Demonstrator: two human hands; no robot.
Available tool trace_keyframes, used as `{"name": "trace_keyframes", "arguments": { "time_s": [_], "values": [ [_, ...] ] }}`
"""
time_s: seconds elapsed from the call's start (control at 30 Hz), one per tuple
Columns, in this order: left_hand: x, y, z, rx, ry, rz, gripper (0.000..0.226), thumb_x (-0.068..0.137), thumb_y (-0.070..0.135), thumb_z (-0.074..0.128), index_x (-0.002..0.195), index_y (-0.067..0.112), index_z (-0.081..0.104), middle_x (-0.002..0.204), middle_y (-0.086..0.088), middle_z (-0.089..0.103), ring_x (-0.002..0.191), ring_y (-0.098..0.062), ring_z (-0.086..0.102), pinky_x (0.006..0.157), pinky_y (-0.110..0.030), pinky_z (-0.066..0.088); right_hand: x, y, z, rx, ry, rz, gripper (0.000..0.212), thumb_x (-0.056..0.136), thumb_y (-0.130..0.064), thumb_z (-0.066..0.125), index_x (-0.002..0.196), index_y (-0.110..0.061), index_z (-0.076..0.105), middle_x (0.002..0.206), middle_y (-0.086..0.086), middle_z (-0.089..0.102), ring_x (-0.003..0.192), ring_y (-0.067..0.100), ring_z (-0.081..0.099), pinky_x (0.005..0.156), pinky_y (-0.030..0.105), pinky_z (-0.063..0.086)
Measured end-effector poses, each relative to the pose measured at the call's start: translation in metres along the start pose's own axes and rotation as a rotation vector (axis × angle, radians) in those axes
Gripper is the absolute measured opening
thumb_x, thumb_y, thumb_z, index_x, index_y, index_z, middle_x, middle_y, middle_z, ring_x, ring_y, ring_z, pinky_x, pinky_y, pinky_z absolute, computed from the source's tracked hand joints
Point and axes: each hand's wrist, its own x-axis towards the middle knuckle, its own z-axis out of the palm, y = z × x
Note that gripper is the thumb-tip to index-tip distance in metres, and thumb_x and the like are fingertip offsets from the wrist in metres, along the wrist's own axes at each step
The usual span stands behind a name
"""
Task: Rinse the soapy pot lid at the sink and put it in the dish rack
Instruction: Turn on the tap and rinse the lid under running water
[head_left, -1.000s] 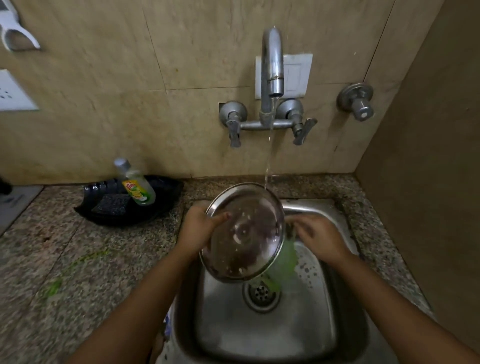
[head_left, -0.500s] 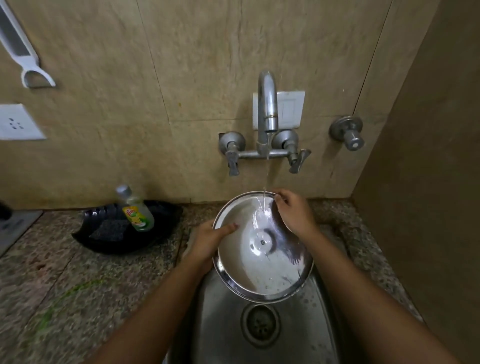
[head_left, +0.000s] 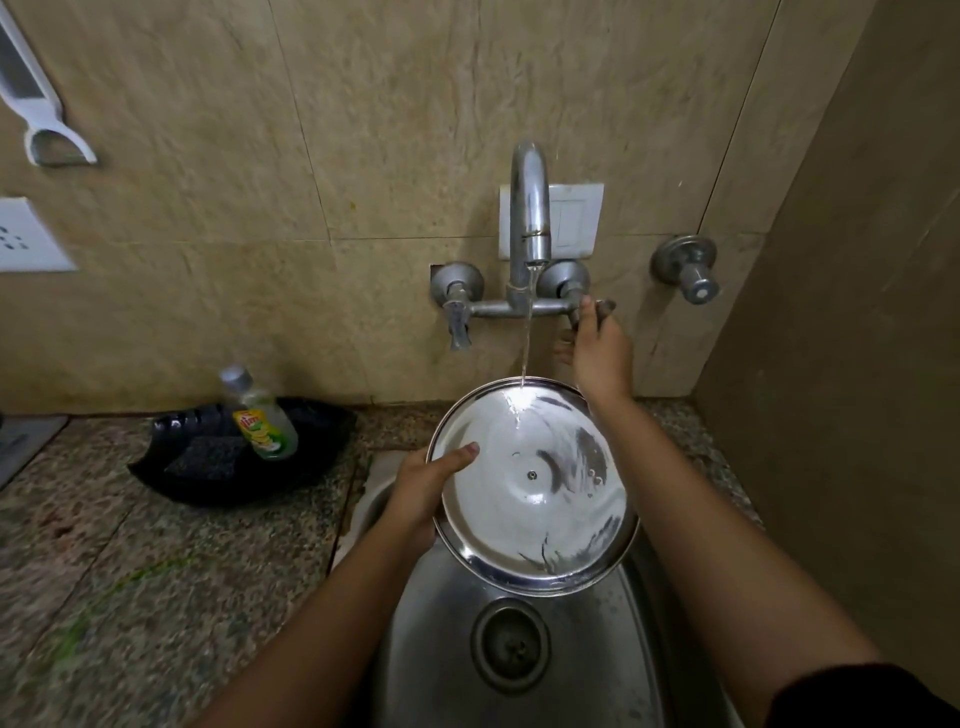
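Observation:
The round steel pot lid (head_left: 530, 488) is held over the steel sink (head_left: 431, 623), its shiny inner face up and tilted toward me. My left hand (head_left: 421, 488) grips its left rim, thumb lying on the inner face. A thin stream of water falls from the tap spout (head_left: 531, 208) onto the lid's far edge. My right hand (head_left: 597, 348) is raised to the wall, fingers closed on the right tap handle (head_left: 602, 309). No dish rack shows in this view.
A black tray (head_left: 322, 441) on the granite counter left of the sink holds a dish-soap bottle (head_left: 260, 415) and a dark scrub pad (head_left: 208, 457). The left tap handle (head_left: 460, 322) and a separate wall valve (head_left: 691, 270) stick out. A side wall stands close on the right.
My right hand has left the lid's surface and risen to the right tap handle. The lid, earlier turned and rubbed, now rests in my left hand alone with little foam left.

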Motion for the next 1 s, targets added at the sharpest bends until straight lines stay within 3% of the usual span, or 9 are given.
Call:
{"name": "trace_keyframes", "arguments": {
  "time_s": [0.13, 0.3, 0.43, 0.6, 0.7, 0.77, 0.87, 0.93, 1.0],
  "values": [
    [0.0, -0.005, -0.003, 0.041, -0.009, -0.022, 0.035, 0.08, 0.019, 0.073, 0.112, 0.007, 0.069, 0.103, -0.017, 0.074, 0.096, -0.036, 0.071, 0.091, -0.054, 0.053, 0.0, -0.001, -0.001, 0.081, 0.014, 0.044, 0.033, 0.099, -0.046, 0.035, 0.086, -0.025, 0.057, 0.088, 0.01, 0.069, 0.081, 0.025, 0.07, 0.079, 0.048, 0.058],
    [-0.004, -0.01, -0.004, 0.068, 0.004, -0.021, 0.03, 0.081, 0.016, 0.072, 0.109, 0.005, 0.07, 0.099, -0.017, 0.075, 0.093, -0.035, 0.071, 0.087, -0.049, 0.056, -0.029, 0.035, -0.001, -0.279, -0.079, 0.047, 0.047, 0.096, -0.041, 0.042, 0.132, -0.011, 0.043, 0.117, 0.01, 0.065, 0.104, 0.03, 0.061, 0.091, 0.042, 0.047],
    [-0.008, -0.018, -0.004, 0.115, -0.006, -0.025, 0.032, 0.081, 0.014, 0.072, 0.111, 0.005, 0.068, 0.1, -0.018, 0.075, 0.094, -0.036, 0.071, 0.087, -0.049, 0.056, -0.064, 0.065, 0.002, -0.984, -0.143, -0.347, 0.037, 0.099, -0.03, 0.029, 0.107, -0.012, 0.061, 0.108, 0.013, 0.067, 0.102, 0.034, 0.057, 0.088, 0.042, 0.04],
    [-0.01, -0.017, -0.008, 0.145, -0.031, 0.003, 0.023, 0.08, 0.007, 0.07, 0.103, 0.005, 0.071, 0.092, -0.015, 0.076, 0.081, -0.029, 0.073, 0.074, -0.037, 0.058, -0.064, 0.061, 0.02, -0.923, -0.651, -0.734, 0.032, 0.099, -0.031, 0.037, 0.119, -0.017, 0.059, 0.115, 0.008, 0.06, 0.109, 0.029, 0.052, 0.089, 0.039, 0.034],
    [-0.01, -0.015, -0.008, 0.204, -0.056, 0.055, 0.02, 0.08, 0.0, 0.068, 0.099, 0.005, 0.072, 0.078, -0.005, 0.077, 0.07, -0.018, 0.071, 0.065, -0.027, 0.055, -0.069, 0.056, 0.024, -0.883, -0.791, -0.842, 0.037, 0.097, -0.036, 0.035, 0.116, -0.019, 0.062, 0.107, 0.007, 0.063, 0.103, 0.025, 0.055, 0.088, 0.041, 0.037],
    [-0.011, -0.015, -0.008, 0.222, -0.067, 0.072, 0.018, 0.08, 0.001, 0.069, 0.096, 0.007, 0.073, 0.08, -0.005, 0.077, 0.075, -0.02, 0.071, 0.069, -0.028, 0.054, -0.064, 0.048, 0.018, -0.704, -0.881, -0.766, 0.03, 0.098, -0.029, 0.045, 0.118, -0.018, 0.065, 0.109, 0.005, 0.066, 0.102, 0.019, 0.057, 0.088, 0.036, 0.04],
    [-0.013, -0.014, -0.015, 0.201, -0.054, 0.068, 0.019, 0.08, 0.005, 0.07, 0.099, 0.006, 0.072, 0.089, -0.011, 0.077, 0.08, -0.027, 0.072, 0.073, -0.035, 0.058, -0.046, 0.039, -0.007, -0.333, -0.908, -0.261, 0.024, 0.095, -0.018, 0.055, 0.112, -0.008, 0.068, 0.104, 0.002, 0.069, 0.092, 0.011, 0.062, 0.082, 0.021, 0.047],
    [-0.012, -0.013, -0.019, 0.181, -0.036, 0.041, 0.024, 0.081, 0.008, 0.071, 0.105, 0.004, 0.071, 0.096, -0.016, 0.076, 0.084, -0.031, 0.072, 0.076, -0.04, 0.059, -0.033, 0.044, -0.02, -0.306, -0.809, -0.132, 0.022, 0.093, -0.019, 0.057, 0.107, -0.008, 0.07, 0.097, 0.005, 0.071, 0.087, 0.017, 0.065, 0.082, 0.037, 0.051],
    [-0.01, -0.01, -0.015, 0.196, -0.037, 0.035, 0.025, 0.081, 0.008, 0.071, 0.105, 0.003, 0.07, 0.098, -0.018, 0.075, 0.083, -0.03, 0.072, 0.076, -0.04, 0.059, -0.036, 0.042, -0.015, -0.385, -0.81, -0.184, 0.023, 0.093, -0.025, 0.057, 0.109, -0.014, 0.07, 0.103, 0.009, 0.072, 0.092, 0.024, 0.067, 0.086, 0.046, 0.051]
  ]
}}
